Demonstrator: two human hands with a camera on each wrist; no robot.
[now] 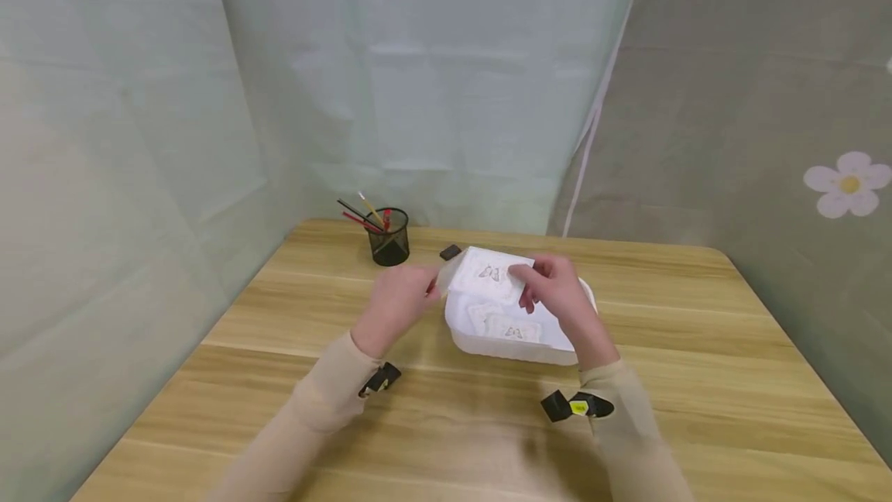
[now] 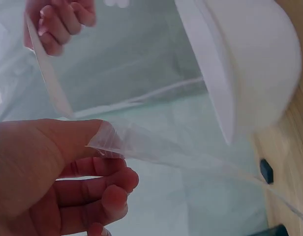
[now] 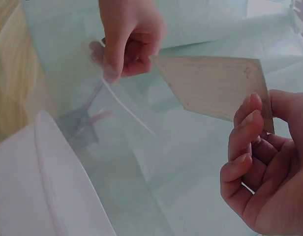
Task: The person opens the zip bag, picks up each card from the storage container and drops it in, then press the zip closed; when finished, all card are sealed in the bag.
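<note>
A wooden table [image 1: 697, 347] fills the lower half of the head view, with pale green cloth hung behind it and to the left, and a grey-green cloth with a white flower print [image 1: 847, 183] on the right.

Near the middle of the table sits a white tray [image 1: 512, 351] with rounded corners. Flat white packets printed with a small pattern lie inside it.

Above the tray, both hands hold one white packet [image 1: 491, 275] in a clear plastic sleeve, raised off the table and tilted toward the camera. The left hand [image 1: 397, 304] pinches the clear plastic edge on the packet's left side between thumb and curled fingers. In the left wrist view the thin plastic film [image 2: 141, 142] runs out from under that thumb. The right hand [image 1: 557, 289] grips the packet's right edge, its fingers curled round the front. In the right wrist view those fingers [image 3: 245, 142] close on a corner of the flat packet.

At the far left of the table stands a black mesh cup [image 1: 389, 237] holding a few pens and pencils. A small dark object [image 1: 450, 252] lies on the table between the cup and the tray.

Both arms wear beige sleeves [image 1: 313, 409], each with a black camera clip at the wrist.
</note>
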